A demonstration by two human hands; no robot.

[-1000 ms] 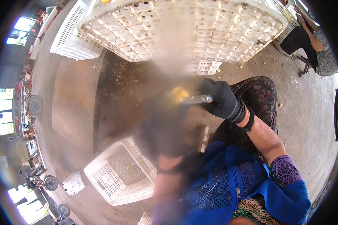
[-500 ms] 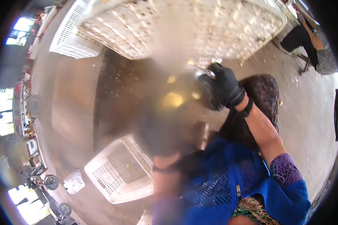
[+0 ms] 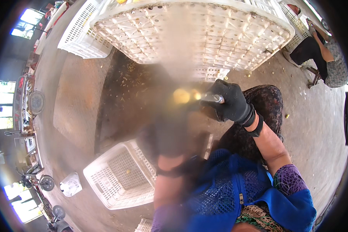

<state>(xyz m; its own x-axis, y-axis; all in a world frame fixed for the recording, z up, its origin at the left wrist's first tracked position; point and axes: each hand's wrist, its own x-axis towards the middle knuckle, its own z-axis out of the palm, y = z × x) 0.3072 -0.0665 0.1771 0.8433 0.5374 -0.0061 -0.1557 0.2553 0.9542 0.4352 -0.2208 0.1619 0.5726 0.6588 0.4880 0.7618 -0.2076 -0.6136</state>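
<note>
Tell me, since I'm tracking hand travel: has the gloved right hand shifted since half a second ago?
Yes. The right hand sits slightly lower, farther from the big white crate above.

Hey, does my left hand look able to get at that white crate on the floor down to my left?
Probably yes. The left hand, gloved and blurred, hangs just above the near corner of the white crate, and nothing shows between them. The crate lies open-side up on the bare floor. The right hand grips a metal tool elsewhere.

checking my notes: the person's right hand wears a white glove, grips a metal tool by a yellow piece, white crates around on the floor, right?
Not quite: in the head view the glove on the right hand is black, not white. The rest holds: it grips a metal tool beside a blurred yellow piece, with white crates on the floor.
</note>
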